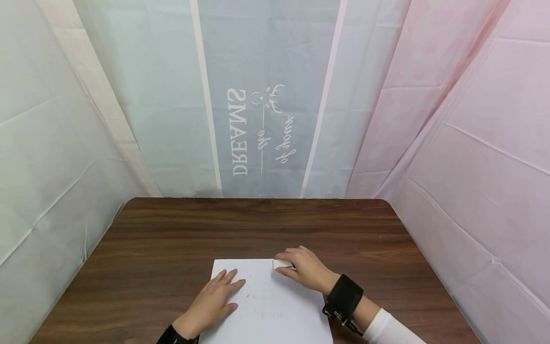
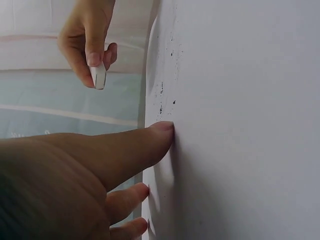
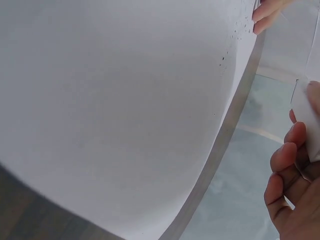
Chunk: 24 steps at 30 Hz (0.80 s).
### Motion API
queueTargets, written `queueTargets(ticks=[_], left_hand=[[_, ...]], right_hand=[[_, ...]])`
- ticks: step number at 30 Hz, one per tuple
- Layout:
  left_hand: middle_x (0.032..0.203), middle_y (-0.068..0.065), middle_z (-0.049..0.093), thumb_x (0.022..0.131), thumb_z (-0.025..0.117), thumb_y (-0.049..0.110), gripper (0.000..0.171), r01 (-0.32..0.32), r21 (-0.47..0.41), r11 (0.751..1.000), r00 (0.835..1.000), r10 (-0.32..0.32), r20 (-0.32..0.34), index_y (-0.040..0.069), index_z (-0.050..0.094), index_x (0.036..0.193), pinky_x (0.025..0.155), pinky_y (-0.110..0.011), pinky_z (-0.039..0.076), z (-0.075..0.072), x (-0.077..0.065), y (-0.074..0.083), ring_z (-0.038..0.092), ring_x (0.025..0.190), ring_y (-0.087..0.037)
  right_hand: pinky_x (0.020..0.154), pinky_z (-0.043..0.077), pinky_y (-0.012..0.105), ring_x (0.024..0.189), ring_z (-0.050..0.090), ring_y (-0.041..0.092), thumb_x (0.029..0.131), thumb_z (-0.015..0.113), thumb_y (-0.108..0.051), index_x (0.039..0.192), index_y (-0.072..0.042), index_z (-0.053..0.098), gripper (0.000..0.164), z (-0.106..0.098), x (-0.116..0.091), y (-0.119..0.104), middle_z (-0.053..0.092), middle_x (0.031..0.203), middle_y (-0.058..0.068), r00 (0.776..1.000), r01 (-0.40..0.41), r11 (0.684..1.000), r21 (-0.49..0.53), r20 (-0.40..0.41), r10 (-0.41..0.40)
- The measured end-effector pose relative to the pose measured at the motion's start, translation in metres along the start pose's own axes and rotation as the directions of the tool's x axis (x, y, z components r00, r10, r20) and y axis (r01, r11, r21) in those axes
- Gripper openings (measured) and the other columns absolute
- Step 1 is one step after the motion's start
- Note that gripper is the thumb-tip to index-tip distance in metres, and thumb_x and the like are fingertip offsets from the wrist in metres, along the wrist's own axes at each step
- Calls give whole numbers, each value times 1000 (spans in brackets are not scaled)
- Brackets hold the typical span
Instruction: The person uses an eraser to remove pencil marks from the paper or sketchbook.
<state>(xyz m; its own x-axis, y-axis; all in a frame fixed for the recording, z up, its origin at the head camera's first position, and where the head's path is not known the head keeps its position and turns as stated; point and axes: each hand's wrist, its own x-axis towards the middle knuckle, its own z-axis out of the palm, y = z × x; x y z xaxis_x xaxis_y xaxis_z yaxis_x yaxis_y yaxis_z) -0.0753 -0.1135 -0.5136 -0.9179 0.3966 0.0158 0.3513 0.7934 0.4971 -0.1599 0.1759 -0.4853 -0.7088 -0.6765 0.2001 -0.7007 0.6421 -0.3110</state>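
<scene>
A white sheet of paper (image 1: 262,329) lies on the table, with faint marks and small dark crumbs (image 2: 161,95) scattered on it. On the paper's left side rests my left hand (image 1: 212,301), its fingers spread and its thumb touching the sheet near the crumbs. Between thumb and fingers, my right hand (image 1: 304,268) pinches a white block-shaped eraser (image 1: 281,264) near the sheet's far edge. In the left wrist view the eraser (image 2: 99,77) appears raised off the paper. The right wrist view shows the eraser (image 3: 305,117) at its right edge, partly covered by the fingers.
The dark wood-grain table (image 1: 172,229) extends around the sheet on the left, right and far sides. Pale printed curtains (image 1: 266,57) hang behind the table and along both sides. Black straps (image 1: 343,296) circle the wrists.
</scene>
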Motion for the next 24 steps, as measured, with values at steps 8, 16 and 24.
queueTargets(ticks=[8, 16, 24], left_hand=[[154, -18, 49, 92, 73, 12, 51, -54, -1, 999, 997, 54, -61, 10, 60, 141, 113, -66, 35, -21, 5, 9, 42, 144, -48], [151, -5, 56, 97, 69, 15, 44, -64, -27, 998, 968, 55, -245, 16, 61, 140, 110, -55, 46, -37, 20, 17, 49, 142, -33], [146, -7, 59, 92, 74, 13, 49, -139, -31, 990, 916, 117, -383, 16, 62, 139, 99, -49, 55, -52, 29, 23, 59, 134, -28]], right_hand=[[72, 40, 21, 66, 43, -3, 95, 67, -41, 121, -19, 73, 34, 1, 10, -3, 75, 100, -10, 1000, 4, 999, 50, -30, -3], [65, 43, 15, 67, 48, -7, 94, 69, -41, 119, -19, 75, 34, -4, 22, -13, 77, 103, -7, 997, 26, 990, 140, -73, -16], [67, 47, 15, 74, 56, -6, 94, 69, -40, 117, -20, 75, 31, -6, 32, -27, 78, 101, -8, 993, 68, 977, 203, -113, -45]])
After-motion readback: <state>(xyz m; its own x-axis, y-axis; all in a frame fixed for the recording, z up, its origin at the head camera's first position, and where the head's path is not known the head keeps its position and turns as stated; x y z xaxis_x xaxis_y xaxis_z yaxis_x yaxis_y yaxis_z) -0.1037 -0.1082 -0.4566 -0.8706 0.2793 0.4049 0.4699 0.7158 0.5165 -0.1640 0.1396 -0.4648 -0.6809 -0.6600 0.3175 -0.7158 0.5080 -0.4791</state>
